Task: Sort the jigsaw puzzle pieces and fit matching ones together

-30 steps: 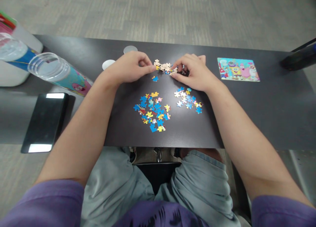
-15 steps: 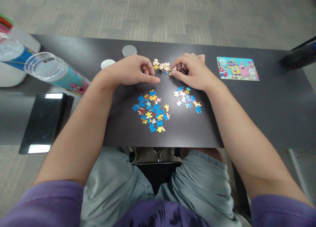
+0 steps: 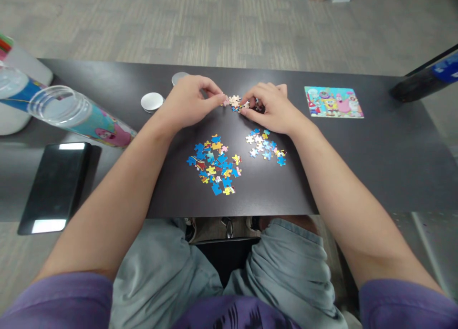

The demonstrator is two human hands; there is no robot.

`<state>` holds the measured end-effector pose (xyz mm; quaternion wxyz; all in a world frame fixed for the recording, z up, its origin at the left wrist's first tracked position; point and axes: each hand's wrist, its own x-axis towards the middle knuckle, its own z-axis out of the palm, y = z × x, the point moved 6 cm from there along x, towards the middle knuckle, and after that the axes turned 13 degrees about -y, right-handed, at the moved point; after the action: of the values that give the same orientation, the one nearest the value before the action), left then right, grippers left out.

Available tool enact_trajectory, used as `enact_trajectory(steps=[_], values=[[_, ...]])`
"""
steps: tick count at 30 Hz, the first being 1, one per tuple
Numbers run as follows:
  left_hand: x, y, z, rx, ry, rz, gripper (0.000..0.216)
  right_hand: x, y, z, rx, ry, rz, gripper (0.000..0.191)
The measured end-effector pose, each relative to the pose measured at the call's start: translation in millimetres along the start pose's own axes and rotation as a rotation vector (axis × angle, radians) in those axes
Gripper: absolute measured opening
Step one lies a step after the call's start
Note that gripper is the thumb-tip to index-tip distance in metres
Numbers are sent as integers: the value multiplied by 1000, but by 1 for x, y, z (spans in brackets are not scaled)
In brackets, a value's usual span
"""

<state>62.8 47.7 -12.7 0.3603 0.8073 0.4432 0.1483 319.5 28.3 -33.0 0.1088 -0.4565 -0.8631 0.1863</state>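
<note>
At the far side of the dark table, my left hand (image 3: 196,101) pinches a small jigsaw puzzle piece (image 3: 225,101) between thumb and fingertips. My right hand (image 3: 271,107) is curled around puzzle pieces, partly hidden beneath its fingers. Between the two hands lies a small pile of puzzle pieces (image 3: 234,101), several with their pale backs up. Nearer to me are two more groups: a larger, mostly blue and yellow one (image 3: 216,164) on the left, and a smaller pale and blue one (image 3: 265,145) on the right.
A cartoon picture card (image 3: 334,102) lies to the right, with a dark bottle (image 3: 422,80) beyond it. On the left are a clear cartoon tube (image 3: 86,116), a white lid (image 3: 152,101), a partly hidden round lid (image 3: 178,78) and a black tablet-like device (image 3: 55,185).
My left hand has moved to the pile's left side, and its thumb and fingers have closed on a piece. My right hand stays over the pile. The whole view has shifted slightly.
</note>
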Motion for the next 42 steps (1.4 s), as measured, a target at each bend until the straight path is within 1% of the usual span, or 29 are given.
enact_trajectory(steps=[2,4,5,7,10,12,14,17,19,24,27,29,33,35,37,39,40,42], values=[[-1,2,-1,-56,-64,25,37,0,0,-1,21,-7,0,38],[-2,5,-1,-64,-95,51,34,1,0,-1,37,-14,1,47],[-3,5,-1,-53,-113,47,34,1,0,-1,40,-14,3,49],[-3,4,2,-22,-139,23,35,1,0,-1,36,-13,5,48],[-3,-3,1,-5,-81,-4,28,1,0,0,21,-6,8,39],[-2,-8,-1,-6,-25,-13,27,1,0,0,24,-8,9,39],[-1,-11,1,10,-14,-21,28,1,0,0,42,-13,11,47],[0,-13,6,17,-33,-19,27,2,0,-1,63,-20,13,61],[0,-14,8,13,-31,-23,29,2,0,-1,64,-22,10,63],[0,-15,7,24,-11,-50,33,2,0,0,43,-25,-11,53],[0,-11,10,17,-45,-63,44,2,1,1,14,-10,-16,39],[-1,-3,16,25,-57,-60,46,2,1,2,-18,3,-17,30],[-2,19,32,70,-9,6,43,2,2,2,-39,-1,-19,26],[-1,24,39,74,-7,61,39,3,3,2,-33,-5,-20,26],[-1,24,41,76,0,103,27,3,4,2,-30,-6,-22,25],[-1,19,38,123,30,108,15,3,4,2,-30,-9,-25,26],[-1,17,38,160,42,104,13,3,4,2,-31,-9,-25,26],[-1,16,39,235,63,99,19,3,4,3,-33,-5,-24,26]])
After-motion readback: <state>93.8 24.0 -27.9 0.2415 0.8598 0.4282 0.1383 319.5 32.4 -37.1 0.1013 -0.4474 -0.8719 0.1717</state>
